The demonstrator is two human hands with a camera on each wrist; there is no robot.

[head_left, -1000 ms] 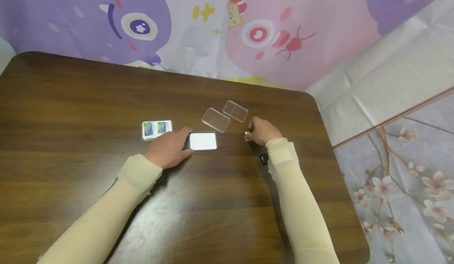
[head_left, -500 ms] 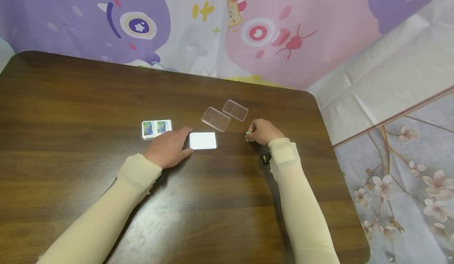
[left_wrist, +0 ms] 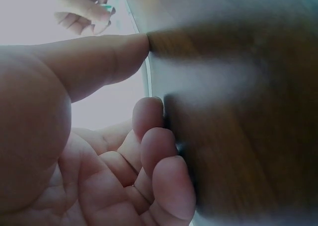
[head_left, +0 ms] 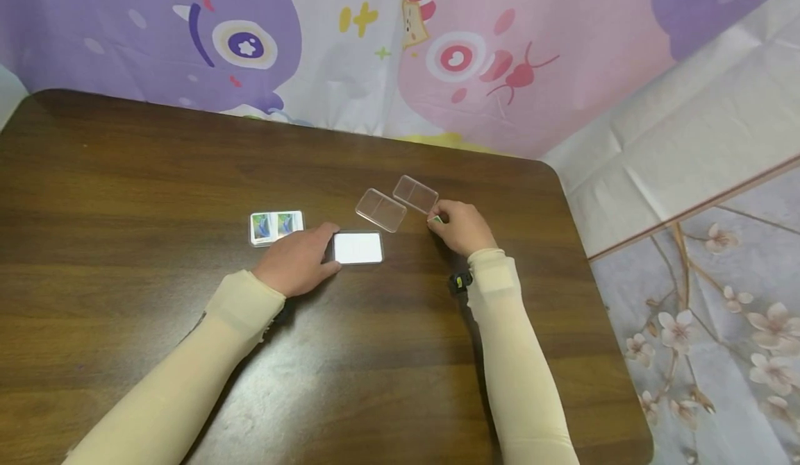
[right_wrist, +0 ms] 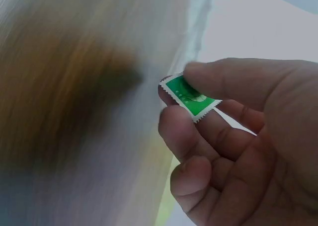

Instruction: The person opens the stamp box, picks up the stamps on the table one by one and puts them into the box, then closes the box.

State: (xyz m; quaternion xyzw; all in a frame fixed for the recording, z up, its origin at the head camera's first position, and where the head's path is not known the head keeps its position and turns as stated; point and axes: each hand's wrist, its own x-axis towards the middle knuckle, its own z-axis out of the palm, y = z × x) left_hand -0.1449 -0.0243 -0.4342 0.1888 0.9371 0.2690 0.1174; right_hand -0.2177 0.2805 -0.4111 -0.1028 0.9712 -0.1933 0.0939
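My left hand (head_left: 289, 262) rests low on the table and holds the left end of a clear plastic case (head_left: 357, 248) with a white panel inside, thumb at the near corner and index finger at the far one. Its other fingers are curled, as the left wrist view shows. In my right hand (head_left: 464, 227) a small green postage stamp (right_wrist: 195, 106) with perforated white edges is pinched between thumb and index finger, above the table. Part of the stamp lies hidden under the thumb. Just beyond the right fingertips lies a clear plastic lid (head_left: 415, 194).
Another clear lid (head_left: 380, 209) lies beside the first. Left of my left hand sits a case (head_left: 276, 227) showing two blue-and-green stamps, partly covered by the hand. The brown wooden table (head_left: 350, 382) ends at a cartoon-printed cloth (head_left: 350, 69) behind it.
My right hand lifts the stamp and moves slightly away from me and left, toward the lids; the stamp tilts in the fingers. The left hand and the case keep their place.
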